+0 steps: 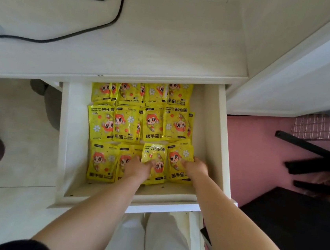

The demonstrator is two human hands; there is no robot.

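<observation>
While both arms reach down into the pulled-out white wooden drawer [220, 143], the hands are busy in the front row of a whole stash of glossy yellow plastic hand-warmer packets [128, 124]. They're laid flat in three rows, roughly four across, overlapping at the edges. They fill most of the drawer floor, apart from a bare strip down the left and along the front. Each one is bright yellow with a cartoon kid with orange-red hair, white daisies, bold black Chinese characters and "HAND WARMER" in small print. Some lie with the title toward the person, some flipped the other way.

The left hand [137, 168] grips the middle packet [157, 155] of the front row, thumb on its face and fingers tucked at its left edge. That one sits on top of its neighbours, title end pointing away. The right hand [196, 167] holds the corner packet [177, 159] at the front right, thumb on the printed side, fingertips curled round its right edge. It's slightly tilted, title at the near end.

Above the drawer is a pale wooden desk top [159, 42] with a thin black cable [88, 32] snaking across it. White trousers [167, 238] show below the drawer front, and a pink floor [259, 156] lies off to the right.
</observation>
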